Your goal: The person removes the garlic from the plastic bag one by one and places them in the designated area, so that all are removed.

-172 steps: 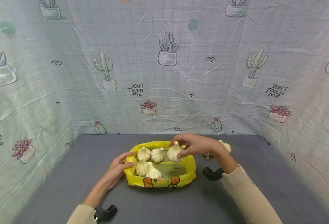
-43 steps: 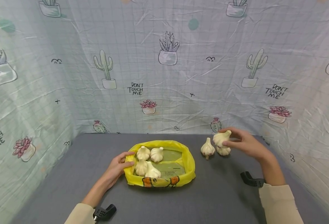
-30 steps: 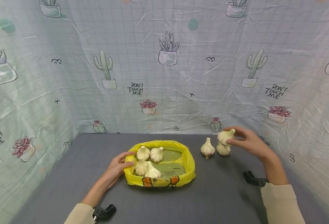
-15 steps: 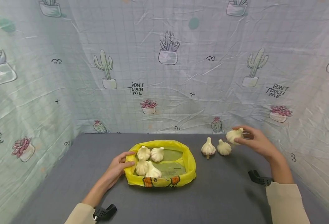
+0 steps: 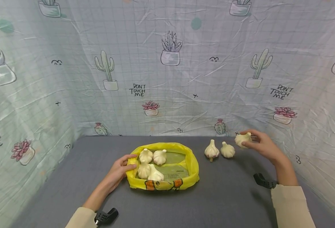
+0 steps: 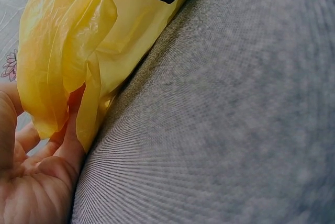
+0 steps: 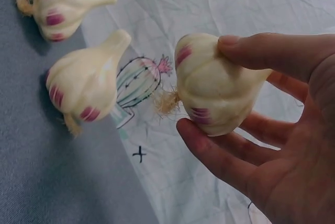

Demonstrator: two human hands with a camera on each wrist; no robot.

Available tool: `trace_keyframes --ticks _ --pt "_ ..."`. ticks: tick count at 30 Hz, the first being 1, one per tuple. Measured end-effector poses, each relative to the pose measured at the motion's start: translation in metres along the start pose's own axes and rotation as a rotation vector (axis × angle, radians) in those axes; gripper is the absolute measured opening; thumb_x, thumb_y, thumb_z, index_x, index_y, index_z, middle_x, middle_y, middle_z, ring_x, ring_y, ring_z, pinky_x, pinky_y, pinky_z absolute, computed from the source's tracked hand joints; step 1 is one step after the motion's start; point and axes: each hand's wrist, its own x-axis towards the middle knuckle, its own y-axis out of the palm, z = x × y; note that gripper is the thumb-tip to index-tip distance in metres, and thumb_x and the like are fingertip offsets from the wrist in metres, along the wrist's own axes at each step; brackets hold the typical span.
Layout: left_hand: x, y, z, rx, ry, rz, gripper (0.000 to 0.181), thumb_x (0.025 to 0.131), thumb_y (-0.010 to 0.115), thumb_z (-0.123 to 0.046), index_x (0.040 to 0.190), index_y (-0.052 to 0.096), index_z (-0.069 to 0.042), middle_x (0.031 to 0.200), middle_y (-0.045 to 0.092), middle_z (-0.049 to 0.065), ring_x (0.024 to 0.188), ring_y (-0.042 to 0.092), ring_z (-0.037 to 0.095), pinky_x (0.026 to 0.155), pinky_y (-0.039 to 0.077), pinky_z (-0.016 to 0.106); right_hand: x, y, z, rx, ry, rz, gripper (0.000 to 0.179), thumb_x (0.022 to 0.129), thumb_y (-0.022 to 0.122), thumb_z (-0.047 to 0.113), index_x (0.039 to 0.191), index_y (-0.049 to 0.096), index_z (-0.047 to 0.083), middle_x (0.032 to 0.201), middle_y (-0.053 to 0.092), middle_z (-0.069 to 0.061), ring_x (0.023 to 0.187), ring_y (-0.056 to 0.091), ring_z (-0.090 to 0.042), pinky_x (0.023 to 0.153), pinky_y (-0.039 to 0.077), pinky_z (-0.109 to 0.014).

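My right hand (image 5: 262,146) grips a garlic bulb (image 5: 242,140) between thumb and fingers, above the right side of the table. The right wrist view shows this garlic bulb (image 7: 217,85) with purple marks and a tuft of roots. Two more garlic bulbs stand just left of it, one nearer (image 5: 227,150) and one farther (image 5: 211,150). A yellow plastic bag (image 5: 194,167), rolled open like a basket, holds several garlic bulbs (image 5: 155,173) in its left half. My left hand (image 5: 117,171) pinches the bag's left rim, and folds of the yellow bag (image 6: 68,41) partly hide its fingers.
A grey table (image 5: 167,209) lies beneath everything. Fabric printed with cacti (image 5: 196,117) hangs at the back and both sides, close behind the loose bulbs. A black wrist device (image 5: 106,216) sits on each forearm.
My right hand, earlier over the bag with a bulb, is now at the right with a bulb. It has drifted right, away from the two standing bulbs. The left hand stays put.
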Motion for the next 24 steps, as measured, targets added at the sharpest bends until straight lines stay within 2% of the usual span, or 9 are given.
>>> trace_keyframes --ticks 7,13,19,24 --pt "-0.001 0.000 -0.001 -0.004 0.001 0.000 0.053 0.101 0.066 -0.022 0.151 0.050 -0.013 0.167 0.028 0.018 0.134 0.053 0.031 0.095 0.056 0.037 0.000 -0.001 -0.016 -0.009 -0.003 0.001 0.049 0.100 0.064 0.008 0.143 0.048 -0.009 0.144 0.051 -0.035 0.126 0.054 -0.054 0.077 0.054 -0.026" --pt "-0.001 0.000 -0.001 -0.011 0.002 0.000 0.053 0.101 0.066 -0.021 0.151 0.050 -0.012 0.168 0.027 0.018 0.135 0.053 0.031 0.095 0.057 0.036 0.001 -0.002 -0.026 -0.041 0.093 0.040 0.059 0.100 0.065 0.013 0.150 0.042 -0.010 0.147 0.043 -0.041 0.130 0.048 -0.061 0.087 0.054 -0.041" --pt "-0.001 0.000 0.000 -0.006 0.005 -0.003 0.052 0.101 0.066 -0.022 0.150 0.051 -0.012 0.170 0.022 0.018 0.135 0.052 0.032 0.095 0.056 0.036 0.000 0.000 -0.037 -0.037 0.161 0.079 0.066 0.102 0.065 0.017 0.152 0.035 -0.013 0.147 0.041 -0.044 0.128 0.052 -0.057 0.083 0.060 -0.038" --pt "-0.001 0.000 -0.001 -0.018 0.001 0.003 0.052 0.102 0.065 -0.020 0.151 0.049 -0.012 0.167 0.028 0.019 0.126 0.060 0.027 0.093 0.058 0.036 0.001 0.002 -0.046 -0.035 0.175 0.086 0.067 0.102 0.065 0.018 0.152 0.034 -0.015 0.148 0.041 -0.043 0.129 0.050 -0.057 0.084 0.061 -0.042"
